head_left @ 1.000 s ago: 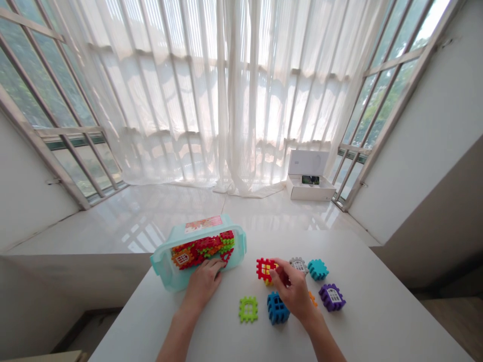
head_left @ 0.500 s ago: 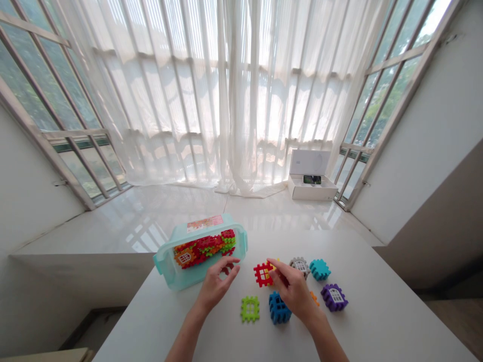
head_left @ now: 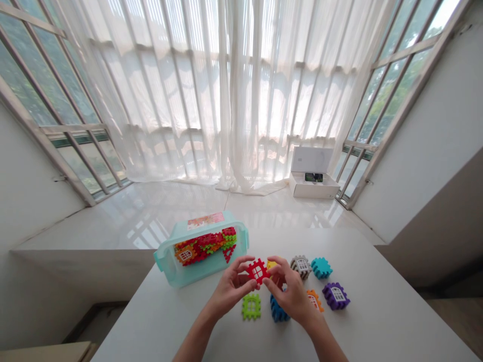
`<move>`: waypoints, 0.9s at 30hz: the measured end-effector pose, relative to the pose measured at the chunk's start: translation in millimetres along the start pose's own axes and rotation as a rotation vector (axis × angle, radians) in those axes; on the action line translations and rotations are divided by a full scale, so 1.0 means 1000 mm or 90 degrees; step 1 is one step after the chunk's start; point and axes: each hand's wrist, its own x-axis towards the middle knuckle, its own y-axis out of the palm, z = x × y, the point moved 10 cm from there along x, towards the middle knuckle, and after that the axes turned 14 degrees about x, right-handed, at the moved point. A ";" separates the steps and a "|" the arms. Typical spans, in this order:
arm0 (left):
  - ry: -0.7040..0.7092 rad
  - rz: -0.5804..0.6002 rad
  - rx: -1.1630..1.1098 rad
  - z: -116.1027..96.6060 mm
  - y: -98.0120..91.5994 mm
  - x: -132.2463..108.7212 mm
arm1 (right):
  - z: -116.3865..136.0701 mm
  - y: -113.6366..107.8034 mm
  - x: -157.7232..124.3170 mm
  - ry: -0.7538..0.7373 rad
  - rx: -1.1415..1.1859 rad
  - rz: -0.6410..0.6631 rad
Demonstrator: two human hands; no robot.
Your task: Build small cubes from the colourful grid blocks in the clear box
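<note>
Red window panel (head_left: 258,271) was up off the worktop (head_left: 381,322), lower centre of frame. Left hand (head_left: 228,287) had its grip clamped on the panel's left edge, thumb below, fingers above; right hand (head_left: 293,293) had its grip pinched on the right edge. More red showed under the right fingers; couldn't tell if separate. Yellow piece (head_left: 270,264) sat just behind them, mostly hidden. Progress, my read: partway, sorting by colour. Out on the worktop, lower right: grey block (head_left: 300,266), teal block (head_left: 321,268), purple block (head_left: 336,295), orange panel (head_left: 314,300), plus blue block (head_left: 279,310) partly behind the right hand and green panel (head_left: 251,306) lower centre. Thick ones looked done, green looked barely started, red in work. Left over: mixed pile (head_left: 207,245) in the tipped tub (head_left: 169,274), left of centre, red triangle (head_left: 228,254) at its right end.
</note>
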 end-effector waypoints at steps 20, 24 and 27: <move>-0.064 -0.036 0.610 0.028 -0.034 0.006 | 0.005 -0.042 0.000 -0.069 -0.017 -0.159; -0.084 -0.021 0.724 0.030 -0.033 0.004 | 0.012 -0.044 -0.003 -0.108 0.002 -0.170; -0.100 -0.012 0.737 0.030 -0.033 0.003 | 0.015 -0.046 -0.005 -0.116 0.005 -0.186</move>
